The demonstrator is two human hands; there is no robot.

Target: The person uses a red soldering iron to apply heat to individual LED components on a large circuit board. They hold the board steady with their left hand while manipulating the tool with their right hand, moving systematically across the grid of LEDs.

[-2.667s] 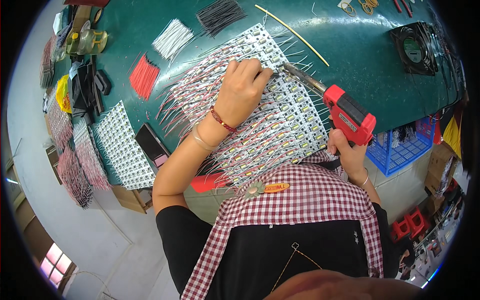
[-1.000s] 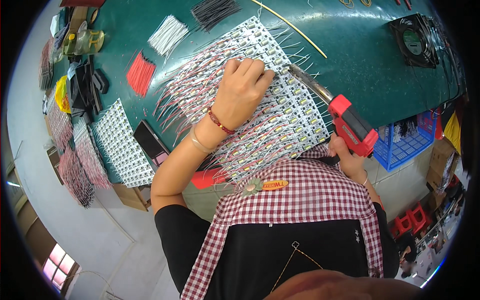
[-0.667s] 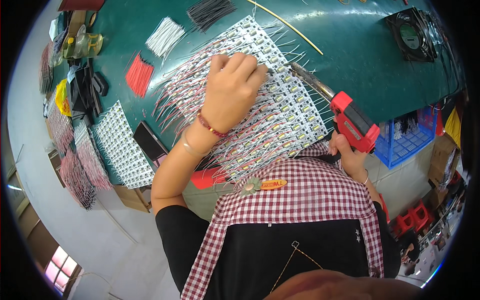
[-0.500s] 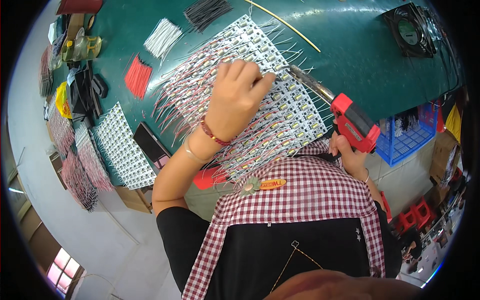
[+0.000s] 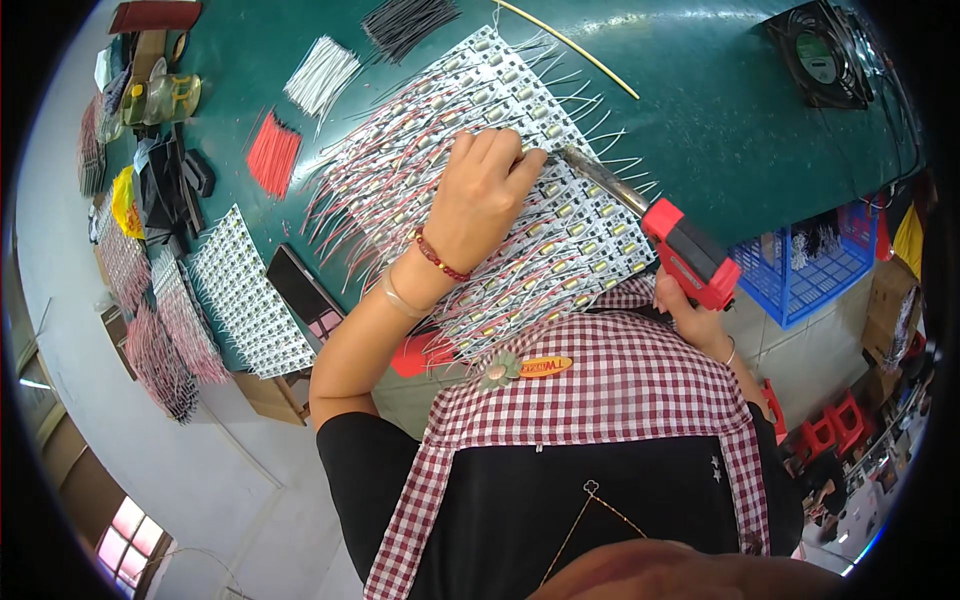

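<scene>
A panel of small circuit boards (image 5: 615,225) lies at a slant on the bench in front of me, bristling with thin red and white wires. My left hand (image 5: 480,190) is over its middle, thumb and fingers pinched together. Whatever is between those fingertips is too small and hidden to make out. Low at the panel's right corner, my right hand (image 5: 690,318) grips a red and black soldering gun (image 5: 692,255). The gun's metal barrel points up and left across the panel, its tip close to my left fingertips.
Beyond the panel lie bundles of red wires (image 5: 272,155), white wires (image 5: 321,76) and black wires (image 5: 408,28). Another board panel (image 5: 248,290) and a dark phone (image 5: 300,285) are at left. A yellow stick (image 5: 580,50), black fan (image 5: 822,58) and blue crate (image 5: 790,295) sit toward the right.
The soldering gun in my right hand has shifted left and slightly down, bringing its tip nearer my left fingertips. My left hand has moved slightly and stays pinched.
</scene>
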